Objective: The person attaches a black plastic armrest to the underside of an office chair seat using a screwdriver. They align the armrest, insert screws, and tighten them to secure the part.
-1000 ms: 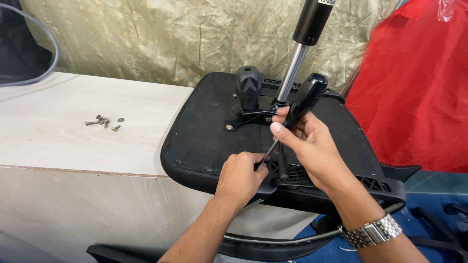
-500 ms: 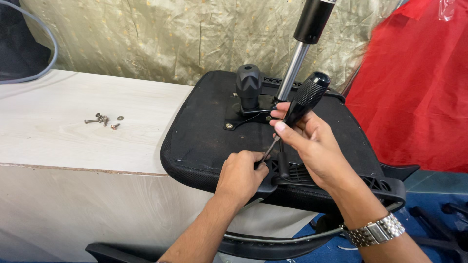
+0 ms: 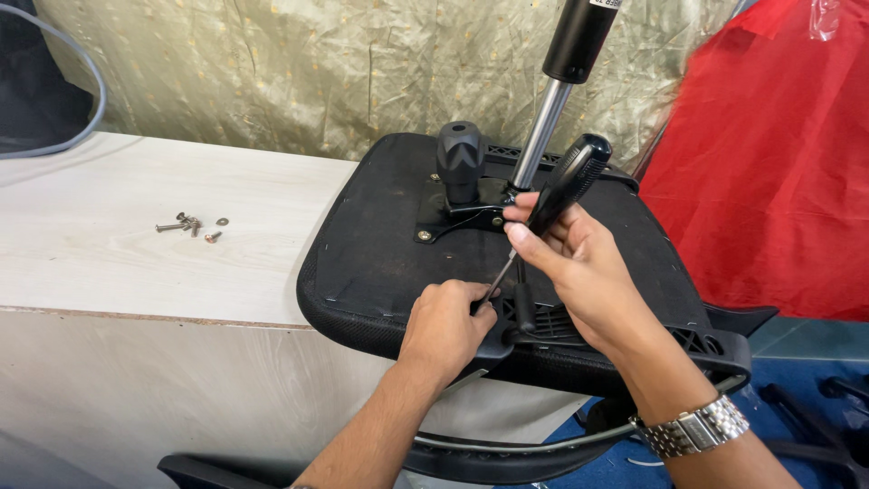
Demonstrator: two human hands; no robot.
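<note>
Gripping: my right hand [image 3: 579,263] wraps the black handle of the screwdriver [image 3: 566,186], fingers closed firmly round it, thumb along the side.
Steadying: my left hand [image 3: 445,324] is curled shut at the near edge of the seat base [image 3: 380,254], fingers pinched in by the screwdriver's lower end; I cannot tell whether they hold the shaft itself or a small part beside it.
Tool axis: the screwdriver slants, handle up and away toward the gas cylinder [image 3: 548,127], thin shaft running down and toward me to its tip, which is hidden behind my left fingers.
Key relation: the tip lies just below and to the near-left of my right hand, and my left hand is the nearer one to it, touching or nearly so.
Seat base: upside down, partly on the desk [image 3: 118,263] and overhanging its right end; the black plastic frame [image 3: 697,340] sits at its near right edge.
Round knob [image 3: 460,158]: upright on the metal plate, beyond my hands, left of the gas cylinder.
Loose screws [image 3: 192,225]: a small cluster on the desk, well apart to the left of the seat base.
Red cloth [image 3: 778,163]: hanging right of the seat base, untouched.
</note>
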